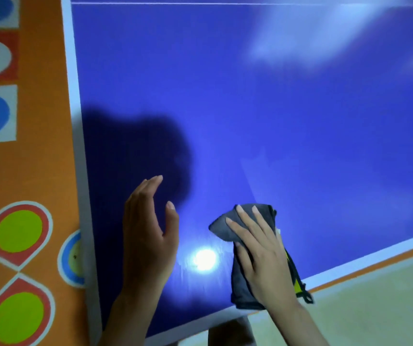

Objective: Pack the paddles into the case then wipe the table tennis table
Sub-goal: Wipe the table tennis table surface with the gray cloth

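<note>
Blue table (250, 108): cloth (227, 227) lies under right hand (262, 255).

2 bare forearms, no sleeves; left hand (148, 236), right hand (262, 255) ungloved, short nails.

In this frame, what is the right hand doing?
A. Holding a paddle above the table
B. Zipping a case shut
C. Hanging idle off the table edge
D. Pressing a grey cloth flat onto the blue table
D: the right hand lies with straight fingers on the grey cloth, on the blue table.
</note>
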`<state>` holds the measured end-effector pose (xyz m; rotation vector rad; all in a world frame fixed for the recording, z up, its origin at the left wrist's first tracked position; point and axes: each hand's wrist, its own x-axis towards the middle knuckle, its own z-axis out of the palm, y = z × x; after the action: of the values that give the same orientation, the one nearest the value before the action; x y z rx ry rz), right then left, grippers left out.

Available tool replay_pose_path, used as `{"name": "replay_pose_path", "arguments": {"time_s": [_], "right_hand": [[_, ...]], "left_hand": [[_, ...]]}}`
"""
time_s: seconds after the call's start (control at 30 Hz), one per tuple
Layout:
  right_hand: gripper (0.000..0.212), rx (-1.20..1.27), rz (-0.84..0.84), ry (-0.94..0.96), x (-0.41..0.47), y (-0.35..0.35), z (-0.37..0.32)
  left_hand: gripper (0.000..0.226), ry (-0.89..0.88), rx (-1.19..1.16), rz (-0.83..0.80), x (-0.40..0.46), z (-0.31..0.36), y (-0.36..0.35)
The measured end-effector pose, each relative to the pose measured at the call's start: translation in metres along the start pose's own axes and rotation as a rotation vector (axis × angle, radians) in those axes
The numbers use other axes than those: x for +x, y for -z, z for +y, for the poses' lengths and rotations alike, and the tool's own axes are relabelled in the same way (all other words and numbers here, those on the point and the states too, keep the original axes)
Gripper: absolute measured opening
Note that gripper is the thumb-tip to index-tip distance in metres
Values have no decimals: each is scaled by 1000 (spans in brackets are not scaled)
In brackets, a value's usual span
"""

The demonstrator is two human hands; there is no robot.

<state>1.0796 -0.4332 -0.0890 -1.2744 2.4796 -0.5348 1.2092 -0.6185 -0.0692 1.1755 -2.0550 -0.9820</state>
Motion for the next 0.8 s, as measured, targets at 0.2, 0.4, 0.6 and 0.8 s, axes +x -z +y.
{"name": "replay_pose_path", "arguments": {"time_s": [0.2, 0.4, 0.6, 0.8], "right_hand": [[43, 67, 145, -52, 148, 3, 6], [47, 107, 170, 34, 196, 9, 15], [52, 106, 124, 91, 103, 12, 44], [56, 9, 19, 94, -7, 22, 79]], "left_hand": [[44, -63, 72, 2, 2, 8, -21], [39, -101, 157, 3, 0, 21, -40], [36, -91, 166, 5, -9, 44, -62], [44, 78, 123, 42, -12, 68, -80]]}}
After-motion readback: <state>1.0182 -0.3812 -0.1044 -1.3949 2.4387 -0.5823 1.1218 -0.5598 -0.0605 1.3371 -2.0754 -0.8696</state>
